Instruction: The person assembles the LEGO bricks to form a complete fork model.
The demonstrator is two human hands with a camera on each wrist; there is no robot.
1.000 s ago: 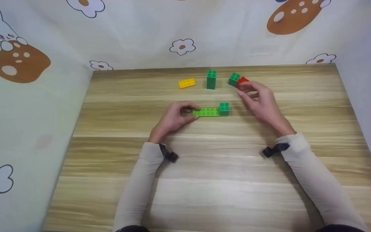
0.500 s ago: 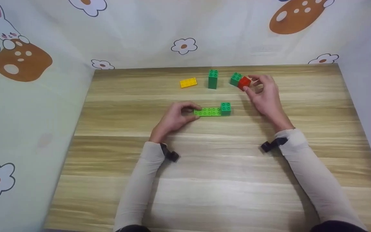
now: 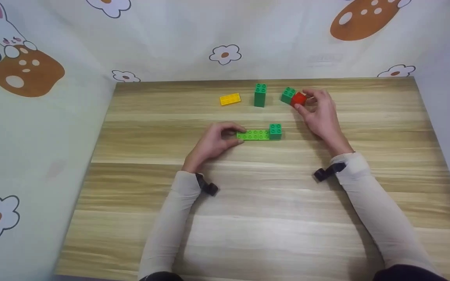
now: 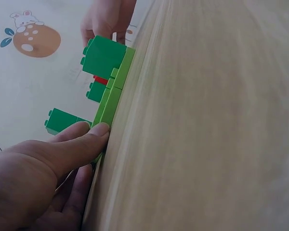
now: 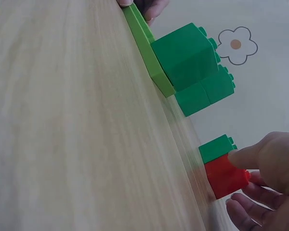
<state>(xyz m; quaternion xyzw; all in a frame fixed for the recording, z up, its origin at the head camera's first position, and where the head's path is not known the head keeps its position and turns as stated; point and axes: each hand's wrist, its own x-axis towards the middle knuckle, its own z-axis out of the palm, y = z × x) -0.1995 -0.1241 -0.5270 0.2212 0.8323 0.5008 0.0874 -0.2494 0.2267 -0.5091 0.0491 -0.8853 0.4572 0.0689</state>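
My left hand [image 3: 216,139] pinches the left end of a low light green brick strip [image 3: 253,135] between thumb and fingers. The strip lies flat on the table, made of a longer and a shorter piece, and a dark green brick [image 3: 275,132] sits on its right end. Farther back, my right hand [image 3: 320,113] has its thumb and fingers around a red brick [image 3: 298,99]. In the right wrist view the thumb [image 5: 245,156] is at the red brick's upper edge, with fingers behind. A green brick [image 3: 288,95] stands against the red one's left side.
A tall stack of green bricks [image 3: 260,95] stands upright behind the strip. To its left lies a flat yellow brick [image 3: 230,99]. A patterned cloth wall [image 3: 170,43] borders the table's back edge, close behind the bricks.
My right hand has drawn to the right and settled around the red brick, which shows more fully than at first. The left hand keeps its grip on the strip.
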